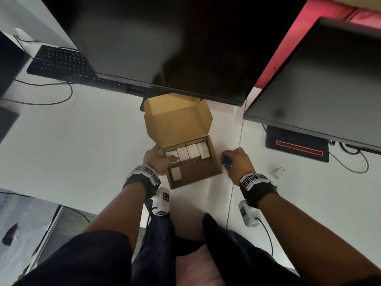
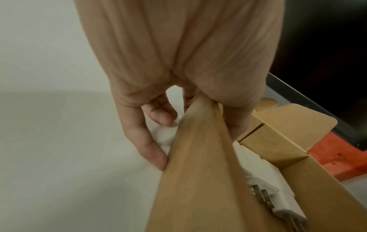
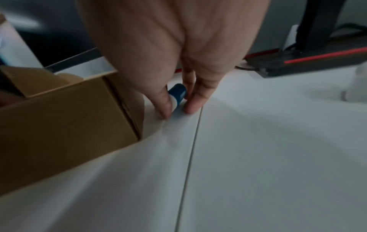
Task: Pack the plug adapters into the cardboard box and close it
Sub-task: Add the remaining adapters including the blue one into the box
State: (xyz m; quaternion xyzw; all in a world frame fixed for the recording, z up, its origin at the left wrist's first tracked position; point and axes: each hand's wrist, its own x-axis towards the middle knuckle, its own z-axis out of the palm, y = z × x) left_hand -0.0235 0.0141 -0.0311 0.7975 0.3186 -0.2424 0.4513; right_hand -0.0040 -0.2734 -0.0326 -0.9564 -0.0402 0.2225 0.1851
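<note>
The cardboard box (image 1: 214, 162) sits open on the white desk, its lid (image 1: 177, 120) standing up at the back. Several white plug adapters (image 1: 189, 152) stand in a row along its back, and one more (image 1: 176, 173) lies at the front left. My left hand (image 1: 158, 159) grips the box's left wall (image 2: 198, 157), thumb inside and fingers outside. An adapter with metal prongs (image 2: 278, 202) shows inside. My right hand (image 1: 235, 159) pinches a small blue-and-white adapter (image 3: 177, 94) on the desk just right of the box. A loose white adapter (image 1: 277, 172) lies further right.
A large dark monitor (image 1: 165, 48) overhangs the box's lid. A second monitor (image 1: 319, 79) and its base with a red stripe (image 1: 299, 147) stand at the right. A black keyboard (image 1: 59, 62) and cables lie at the far left. A seam (image 3: 188, 157) runs through the desk.
</note>
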